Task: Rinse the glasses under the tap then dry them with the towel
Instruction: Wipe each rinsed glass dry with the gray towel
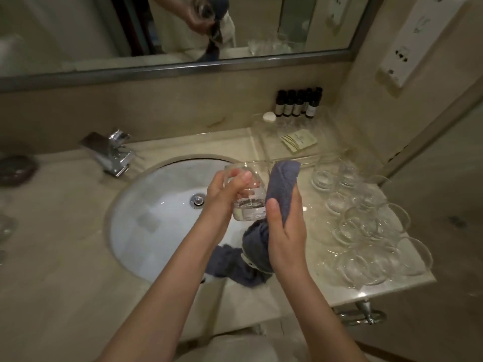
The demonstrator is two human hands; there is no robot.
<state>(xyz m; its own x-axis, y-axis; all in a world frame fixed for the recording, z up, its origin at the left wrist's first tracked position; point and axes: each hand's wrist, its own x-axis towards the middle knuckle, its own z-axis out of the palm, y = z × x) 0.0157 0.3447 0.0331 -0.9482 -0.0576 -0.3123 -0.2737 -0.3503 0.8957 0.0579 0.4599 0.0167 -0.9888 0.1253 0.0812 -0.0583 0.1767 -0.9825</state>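
My left hand [226,190] grips a clear stemless glass [249,202] above the right rim of the white sink [156,218]. My right hand [285,231] holds a grey-blue towel [283,189] pressed against the glass's right side; the rest of the towel hangs down below my hands. The chrome tap [112,155] stands at the back left of the basin, and no water is visibly running. Several more clear glasses [366,226] lie and stand clustered on the counter to the right.
Small dark bottles [298,104] and a sachet [299,141] sit on a clear tray at the back right. A dark dish [15,168] rests at the far left. A mirror [156,30] spans the wall. The counter ends at its right edge near the glasses.
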